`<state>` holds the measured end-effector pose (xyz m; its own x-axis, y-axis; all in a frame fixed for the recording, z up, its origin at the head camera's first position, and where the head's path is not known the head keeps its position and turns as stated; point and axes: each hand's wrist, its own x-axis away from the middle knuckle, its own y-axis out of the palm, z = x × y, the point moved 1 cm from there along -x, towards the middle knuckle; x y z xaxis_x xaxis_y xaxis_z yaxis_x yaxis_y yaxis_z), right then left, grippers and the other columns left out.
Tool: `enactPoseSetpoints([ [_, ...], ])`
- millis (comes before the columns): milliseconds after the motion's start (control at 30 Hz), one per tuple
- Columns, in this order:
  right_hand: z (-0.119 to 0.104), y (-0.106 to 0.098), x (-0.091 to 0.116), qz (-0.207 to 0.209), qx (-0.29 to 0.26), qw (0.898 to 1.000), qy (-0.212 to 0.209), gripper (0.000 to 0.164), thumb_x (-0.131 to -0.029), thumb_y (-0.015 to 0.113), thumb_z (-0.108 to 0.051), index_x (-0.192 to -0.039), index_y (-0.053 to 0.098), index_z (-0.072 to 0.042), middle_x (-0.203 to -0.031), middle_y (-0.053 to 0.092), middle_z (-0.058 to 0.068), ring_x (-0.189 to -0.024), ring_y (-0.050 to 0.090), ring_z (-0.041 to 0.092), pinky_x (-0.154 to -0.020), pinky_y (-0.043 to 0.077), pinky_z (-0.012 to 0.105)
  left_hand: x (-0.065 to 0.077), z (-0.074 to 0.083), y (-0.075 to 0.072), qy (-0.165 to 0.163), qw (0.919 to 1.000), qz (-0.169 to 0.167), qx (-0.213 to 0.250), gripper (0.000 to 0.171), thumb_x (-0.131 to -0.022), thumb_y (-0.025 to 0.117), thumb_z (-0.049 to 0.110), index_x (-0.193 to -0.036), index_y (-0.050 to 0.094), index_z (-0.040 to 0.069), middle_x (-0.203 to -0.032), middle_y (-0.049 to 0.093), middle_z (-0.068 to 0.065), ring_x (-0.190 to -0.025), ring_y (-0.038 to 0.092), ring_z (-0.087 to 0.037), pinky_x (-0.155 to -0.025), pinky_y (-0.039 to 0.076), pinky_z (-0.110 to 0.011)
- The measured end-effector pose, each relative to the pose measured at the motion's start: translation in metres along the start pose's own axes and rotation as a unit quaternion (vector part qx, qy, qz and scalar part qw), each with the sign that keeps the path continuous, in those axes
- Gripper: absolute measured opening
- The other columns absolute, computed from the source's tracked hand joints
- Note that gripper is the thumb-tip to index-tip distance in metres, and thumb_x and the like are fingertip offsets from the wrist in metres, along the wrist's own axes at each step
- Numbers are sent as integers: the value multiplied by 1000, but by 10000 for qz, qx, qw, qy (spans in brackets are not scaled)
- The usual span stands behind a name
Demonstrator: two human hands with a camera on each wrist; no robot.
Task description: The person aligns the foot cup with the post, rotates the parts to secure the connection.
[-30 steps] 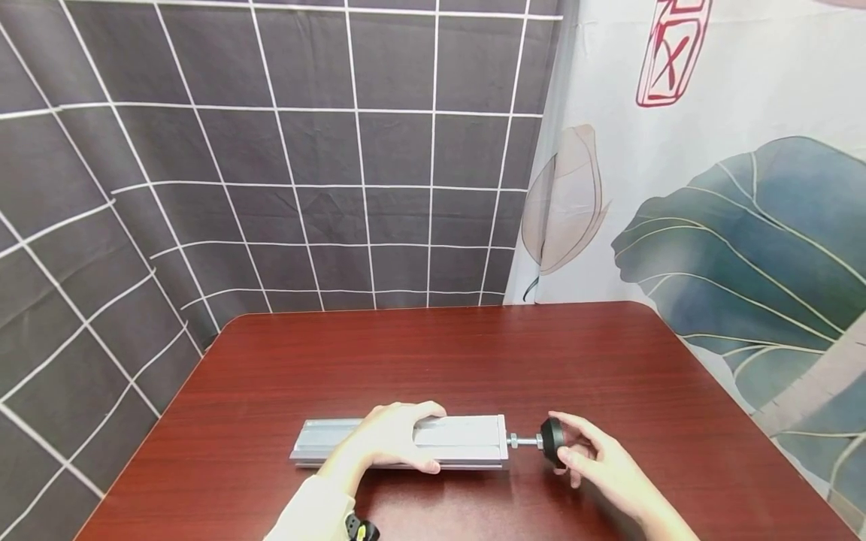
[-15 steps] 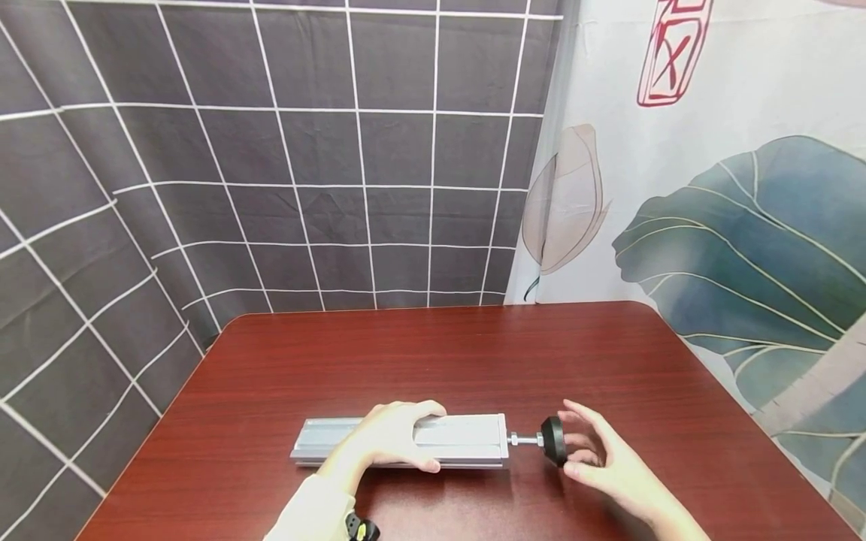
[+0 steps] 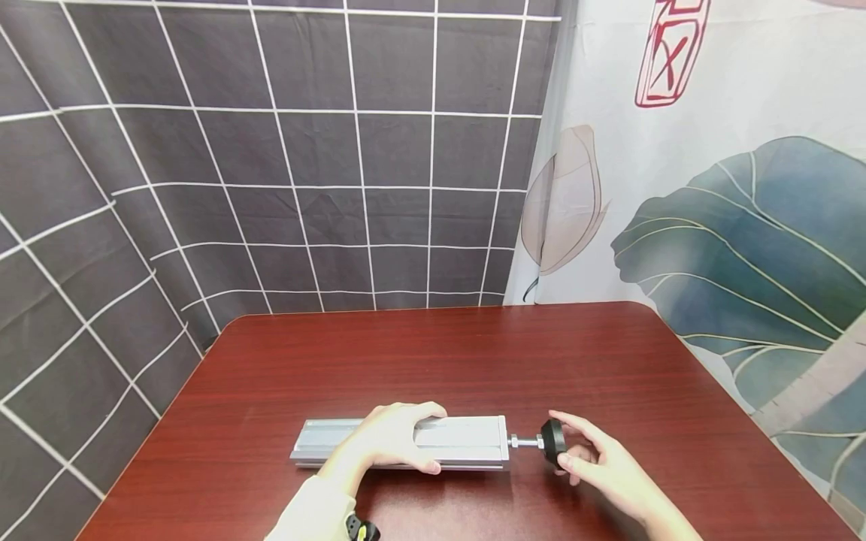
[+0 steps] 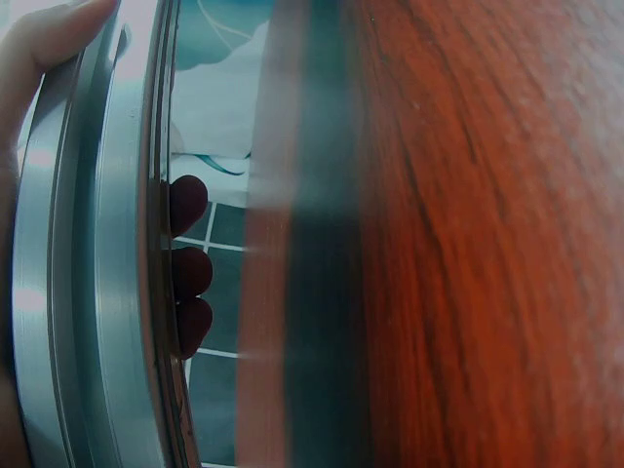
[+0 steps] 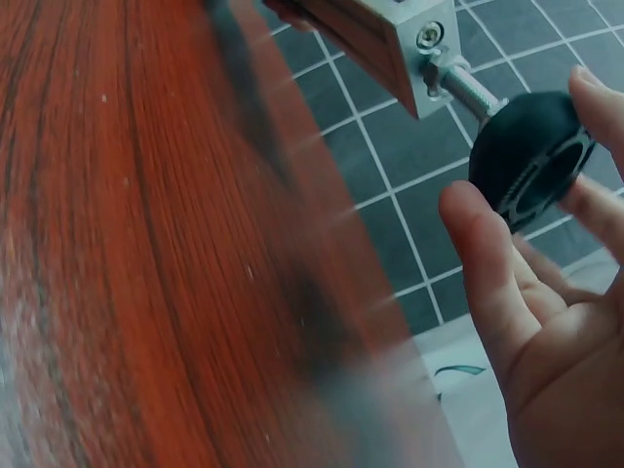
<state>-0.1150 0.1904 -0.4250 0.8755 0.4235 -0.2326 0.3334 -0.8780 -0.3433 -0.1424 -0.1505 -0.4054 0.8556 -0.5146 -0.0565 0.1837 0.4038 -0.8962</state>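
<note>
A silver aluminium profile (image 3: 467, 439) lies lengthwise over the table in the head view. My left hand (image 3: 392, 436) grips it around the middle, thumb on the near side; in the left wrist view several fingertips (image 4: 191, 273) show past its far edge. From the profile's right end plate a threaded rod (image 3: 526, 442) with nuts sticks out, carrying a black round levelling foot (image 3: 552, 442). My right hand (image 3: 602, 466) holds that foot by its rim between thumb and fingers. The right wrist view shows the foot's hollow underside (image 5: 551, 180) facing my palm.
The dark red wooden table (image 3: 433, 353) carries the work. Behind it hang a grey curtain with a white grid (image 3: 304, 150) and a white cloth with a leaf print (image 3: 744, 225). A black wrist strap (image 3: 361, 528) sits at my left cuff.
Half a second ago my right fingers were spread off the levelling foot; now they have come back onto its rim. My left hand and the profile stay in place.
</note>
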Motion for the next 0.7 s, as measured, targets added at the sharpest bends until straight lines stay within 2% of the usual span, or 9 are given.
enactPoseSetpoints([
  [133, -2, 2, -3, -28, -232, 9996, -130, 41, -91, 52, 1, -129, 49, -15, -91, 62, 5, -59, 61, 23, -53, 50, 33, -1, 1, 0, -1, 10000, -10, -1, 72, -57, 75, 61, -121, 57, 32, -108, 63, 15, -94, 59, -5, -80, 45, -37],
  [233, -3, 2, -3, -95, -229, 9995, -211, 39, -94, 47, 1, -129, 49, -17, -90, 63, 4, -59, 62, 23, -49, 49, 34, -1, 1, 1, 8, 10000, 8, -27, 72, -57, 75, 61, -121, 57, 32, -108, 63, 15, -95, 59, -5, -81, 45, -38],
  [300, -3, 1, -3, -49, -144, 9998, -124, 41, -93, 49, 0, -131, 47, -17, -95, 63, 0, -63, 63, 20, -54, 51, 32, -1, 1, 1, 6, 10000, 18, -44, 72, -57, 75, 61, -121, 57, 32, -108, 63, 15, -95, 60, -5, -81, 45, -38],
  [400, -1, -2, 0, -24, -19, 10000, -21, 54, -89, 56, 1, -138, 39, -15, -114, 57, -8, -85, 64, 12, -69, 51, 28, -1, 0, 2, 14, 10000, 36, -67, 72, -57, 75, 61, -120, 57, 32, -108, 63, 15, -95, 60, -5, -80, 45, -38],
  [500, 2, -4, 4, -228, -49, 9993, -296, 70, -83, 63, 5, -143, 30, -9, -133, 43, -11, -108, 55, 7, -81, 48, 25, -2, -1, 2, 27, 9999, 68, -77, 71, -57, 75, 61, -119, 57, 34, -107, 64, 15, -93, 60, -5, -79, 45, -37],
  [600, 5, -6, 5, -500, -29, 9951, -848, 72, -81, 64, 10, -142, 28, -1, -142, 34, -5, -113, 52, 8, -84, 46, 24, -2, -2, 2, 25, 9999, 80, -71, 70, -56, 75, 61, -118, 57, 36, -106, 64, 15, -92, 60, -5, -78, 45, -37],
  [700, 4, -5, 4, -489, 39, 9933, -1050, 67, -80, 64, 11, -139, 34, 0, -139, 36, -3, -108, 55, 11, -79, 48, 24, -2, -2, 2, 17, 10000, 56, -47, 70, -57, 75, 61, -119, 57, 35, -106, 64, 15, -92, 59, -5, -78, 45, -38],
])
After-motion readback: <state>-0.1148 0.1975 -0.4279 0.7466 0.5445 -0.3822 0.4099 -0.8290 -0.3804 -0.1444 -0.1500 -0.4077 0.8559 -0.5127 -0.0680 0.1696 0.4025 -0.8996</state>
